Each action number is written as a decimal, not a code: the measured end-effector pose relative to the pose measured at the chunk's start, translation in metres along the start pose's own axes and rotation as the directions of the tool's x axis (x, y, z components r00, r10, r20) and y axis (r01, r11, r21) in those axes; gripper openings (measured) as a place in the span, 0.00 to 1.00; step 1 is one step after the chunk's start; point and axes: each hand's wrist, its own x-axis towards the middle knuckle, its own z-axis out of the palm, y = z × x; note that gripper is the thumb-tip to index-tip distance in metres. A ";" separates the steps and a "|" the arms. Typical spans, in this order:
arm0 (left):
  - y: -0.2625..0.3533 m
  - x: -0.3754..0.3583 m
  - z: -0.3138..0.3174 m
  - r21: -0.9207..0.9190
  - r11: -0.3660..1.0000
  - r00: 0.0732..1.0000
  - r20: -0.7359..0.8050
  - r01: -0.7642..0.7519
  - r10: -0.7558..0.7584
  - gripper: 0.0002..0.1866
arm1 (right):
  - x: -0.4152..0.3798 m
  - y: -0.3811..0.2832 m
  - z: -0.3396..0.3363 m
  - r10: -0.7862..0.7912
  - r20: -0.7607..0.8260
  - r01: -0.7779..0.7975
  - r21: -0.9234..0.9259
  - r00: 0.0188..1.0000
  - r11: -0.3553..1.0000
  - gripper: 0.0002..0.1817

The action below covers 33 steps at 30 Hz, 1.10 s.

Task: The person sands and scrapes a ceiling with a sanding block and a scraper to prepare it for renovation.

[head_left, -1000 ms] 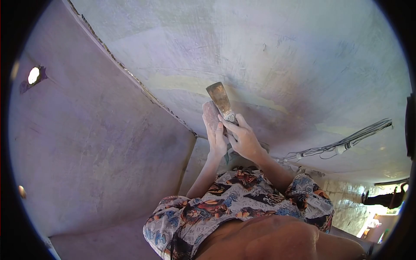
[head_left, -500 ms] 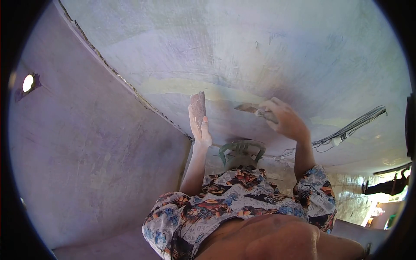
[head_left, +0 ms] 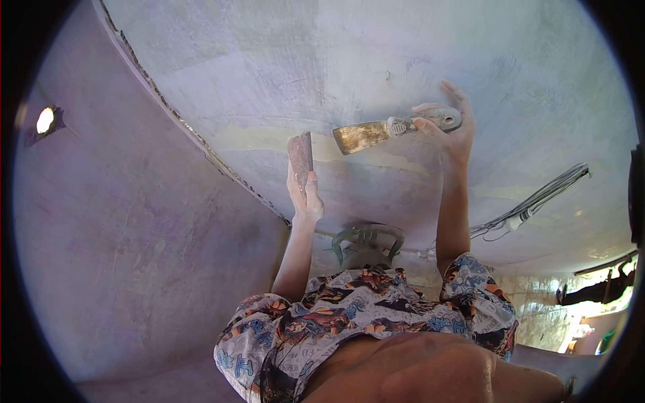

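Observation:
My left hand [head_left: 306, 196] is closed around a flat, dusty reddish-brown rectangular piece [head_left: 300, 156], held upright with its straight top edge free. Off to the right, my right hand [head_left: 458, 131] grips a putty knife [head_left: 363, 137] by its grey handle. Its stained metal blade points left toward the flat piece, with a gap between the two. My right thumb lies over the handle while some fingers stretch upward. Behind both tools spreads a pale plastered surface [head_left: 269, 80] with a yellowish smoothed band [head_left: 396, 158] across it.
A ragged crack [head_left: 176, 115] runs along the join with the purplish plastered surface [head_left: 134, 235] at left, which has a bright light opening [head_left: 46, 120]. Bundled cables [head_left: 554, 191] extend at right. A green plastic chair [head_left: 368, 232] shows beyond my shirt; a person [head_left: 598, 290] is at far right.
My right hand has risen and turned, so the putty knife's blade and handle now show broadside. The left hand and flat piece have shifted slightly left in view.

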 end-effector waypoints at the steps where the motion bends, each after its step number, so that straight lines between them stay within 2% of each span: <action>1: 0.000 0.002 0.000 0.017 1.000 1.000 0.008 -0.008 0.008 0.33 | 0.001 0.003 0.001 -0.060 -0.055 0.061 0.020 0.997 0.998 0.30; 2: 0.001 0.004 -0.003 0.032 0.999 1.000 0.015 -0.018 0.017 0.33 | 0.002 0.004 0.001 -0.061 -0.052 0.062 0.023 0.997 0.998 0.30; 4: 0.004 0.004 -0.009 0.063 0.997 0.999 0.030 -0.038 0.037 0.32 | 0.004 0.006 0.002 0.019 -0.104 -0.013 0.062 0.994 0.998 0.20; 5: 0.005 0.007 -0.016 0.078 0.996 0.998 0.039 -0.048 0.046 0.32 | 0.005 0.008 0.004 0.019 -0.103 -0.012 0.066 0.994 0.998 0.20; 7: 0.005 0.011 -0.016 0.108 0.992 0.996 0.058 -0.067 0.061 0.32 | 0.007 0.012 0.008 0.041 -0.098 -0.039 0.025 0.994 0.999 0.13; 11: 0.010 0.020 -0.007 0.146 0.980 0.989 0.071 -0.137 0.128 0.30 | 0.019 0.014 0.024 -0.010 0.015 0.009 0.064 1.000 0.998 0.11; 12: 0.012 0.025 -0.007 0.145 0.979 0.989 0.071 -0.141 0.132 0.30 | 0.020 0.009 0.028 0.067 0.011 -0.067 -0.005 0.998 0.998 0.12; 13: 0.015 0.032 -0.008 0.258 0.942 0.973 0.140 -0.217 0.185 0.29 | 0.021 0.006 0.030 0.143 0.001 -0.143 -0.072 0.990 0.987 0.12; 14: 0.018 0.039 -0.006 0.362 0.885 0.950 0.211 -0.293 0.228 0.28 | 0.025 0.010 0.031 0.139 0.001 -0.139 -0.071 0.990 0.988 0.12; 16: 0.030 0.055 0.004 0.399 0.874 0.955 0.212 -0.279 0.208 0.28 | 0.038 0.022 0.036 -0.195 0.021 0.193 -0.274 0.981 0.942 0.14; 17: 0.035 0.065 0.010 0.437 0.861 0.960 0.209 -0.261 0.185 0.29 | 0.042 0.023 0.037 -0.199 0.025 0.199 -0.268 0.980 0.943 0.14; 18: 0.038 0.078 0.017 0.442 0.858 0.961 0.204 -0.262 0.188 0.29 | 0.044 0.023 0.038 -0.151 0.099 0.170 -0.231 0.984 0.958 0.15; 19: 0.039 0.094 0.024 0.383 0.855 0.934 0.214 -0.349 0.285 0.29 | 0.046 0.023 0.040 -0.104 0.174 0.138 -0.196 0.979 0.971 0.16; 20: 0.040 0.111 0.031 0.321 0.842 0.898 0.219 -0.435 0.380 0.28 | 0.047 0.025 0.043 -0.106 0.181 0.140 -0.190 0.978 0.972 0.16; 22: 0.043 0.148 0.044 0.366 0.762 0.845 0.234 -0.535 0.481 0.30 | 0.051 0.033 0.048 -0.089 0.284 0.157 -0.227 0.955 0.961 0.14; 24: 0.046 0.192 0.060 0.406 0.724 0.826 0.189 -0.558 0.531 0.30 | 0.049 0.035 0.049 -0.111 0.308 0.198 -0.267 0.945 0.943 0.13; 26: 0.054 0.242 0.075 0.398 0.650 0.748 0.163 -0.647 0.643 0.30 | 0.048 0.033 0.047 -0.137 0.335 0.246 -0.310 0.932 0.918 0.12; 27: 0.064 0.250 0.082 0.397 0.647 0.742 0.158 -0.652 0.651 0.30 | 0.048 0.030 0.046 -0.124 0.342 0.236 -0.309 0.932 0.921 0.11; 29: 0.077 0.264 0.097 0.557 0.615 0.804 0.179 -0.558 0.567 0.28 | 0.048 0.027 0.046 -0.119 0.348 0.232 -0.304 0.930 0.924 0.10; 30: 0.066 0.264 0.097 0.597 0.498 0.725 0.220 -0.629 0.652 0.31 | 0.047 0.025 0.046 -0.154 0.351 0.267 -0.300 0.923 0.916 0.11; 31: 0.055 0.250 0.096 0.595 0.498 0.724 0.222 -0.631 0.653 0.31 | 0.045 0.022 0.049 -0.184 0.352 0.296 -0.297 0.918 0.908 0.11; 33: 0.035 0.205 0.095 0.593 0.583 0.810 0.226 -0.556 0.541 0.32 | 0.044 0.017 0.050 -0.176 0.349 0.286 -0.294 0.920 0.912 0.11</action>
